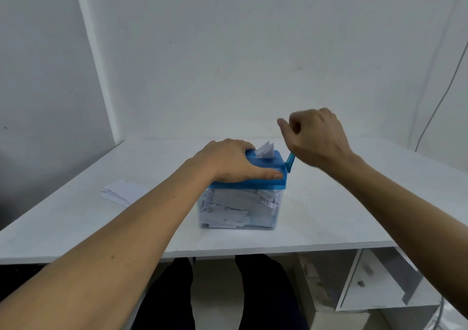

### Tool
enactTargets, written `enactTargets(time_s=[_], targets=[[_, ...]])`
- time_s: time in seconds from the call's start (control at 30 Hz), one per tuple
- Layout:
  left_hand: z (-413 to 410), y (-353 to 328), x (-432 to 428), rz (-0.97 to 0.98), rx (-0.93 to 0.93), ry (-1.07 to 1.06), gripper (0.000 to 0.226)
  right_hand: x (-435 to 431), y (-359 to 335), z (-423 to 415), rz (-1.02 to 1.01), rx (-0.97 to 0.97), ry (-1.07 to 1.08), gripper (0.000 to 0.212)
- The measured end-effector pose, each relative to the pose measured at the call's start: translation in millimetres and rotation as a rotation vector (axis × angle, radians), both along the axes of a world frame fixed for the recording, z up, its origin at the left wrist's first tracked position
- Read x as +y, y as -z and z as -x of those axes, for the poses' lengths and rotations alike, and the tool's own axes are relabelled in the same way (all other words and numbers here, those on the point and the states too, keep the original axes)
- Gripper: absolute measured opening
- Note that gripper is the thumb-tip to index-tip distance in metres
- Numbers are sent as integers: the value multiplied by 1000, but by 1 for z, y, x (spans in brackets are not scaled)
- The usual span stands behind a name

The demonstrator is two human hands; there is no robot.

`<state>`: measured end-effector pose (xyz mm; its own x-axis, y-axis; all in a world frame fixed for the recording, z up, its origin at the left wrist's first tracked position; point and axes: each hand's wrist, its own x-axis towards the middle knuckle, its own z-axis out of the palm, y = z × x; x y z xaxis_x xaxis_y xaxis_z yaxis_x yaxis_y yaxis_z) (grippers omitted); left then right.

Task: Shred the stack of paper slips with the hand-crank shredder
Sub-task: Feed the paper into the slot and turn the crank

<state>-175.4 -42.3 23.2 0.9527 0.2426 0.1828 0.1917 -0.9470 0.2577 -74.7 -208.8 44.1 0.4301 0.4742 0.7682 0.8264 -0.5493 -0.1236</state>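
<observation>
Blue plastic caps the hand-crank shredder (263, 177), which stands at the centre of the head view on a white table (329, 215), its clear bin (238, 210) packed nearly to the lid with cut white pieces. One paper slip (265, 149) sticks up out of the slot on top, tilted toward the right of the frame. The left hand (233, 162) lies over the left part of the lid, thumb stretched along the near edge and fingers curving over the far side, clamping the box down. The right hand (316, 137) is up and to the right of the lid, closed in a fist; the crank handle (290, 162) comes out from under it and slants down to the lid's right end, so the fist appears to be wrapped round the grip, though the grip itself is hidden. The hands are apart, one on each side of the slot. The crank's axle seems to run left to right along the lid's long axis, so the turning circle lies at the right end, squarely on the right hand's side. The stack of paper slips (121, 191) waits at the left middle of the frame, just beyond the left forearm and clearly nearer that hand, which I judge would fetch the next slip. A thin cable (440, 101) hangs down the wall at the right.
</observation>
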Motion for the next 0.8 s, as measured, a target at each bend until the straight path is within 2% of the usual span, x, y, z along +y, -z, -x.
enactTargets(time_s=[0.1, 0.27, 0.4, 0.57, 0.63, 0.8], targets=[[-1, -1, 1, -22, -2, 12, 95, 26, -8, -29, -46, 126, 107, 59], [-3, 0, 2, -30, 10, 2, 94, 52, 26, -67, 58, 717, 118, 49], [0, -1, -1, -54, 4, -7, 91, 44, 61, -53, 172, 998, 133, 32], [0, -1, -5, -68, 19, -26, 88, 17, 90, -22, 87, 1308, 13, 25], [1, -2, -5, -61, 27, -35, 91, 6, 92, -4, 7, 1328, -11, 27], [2, -5, -6, -53, 47, -38, 98, -30, 88, 40, -71, 1151, -89, 42]])
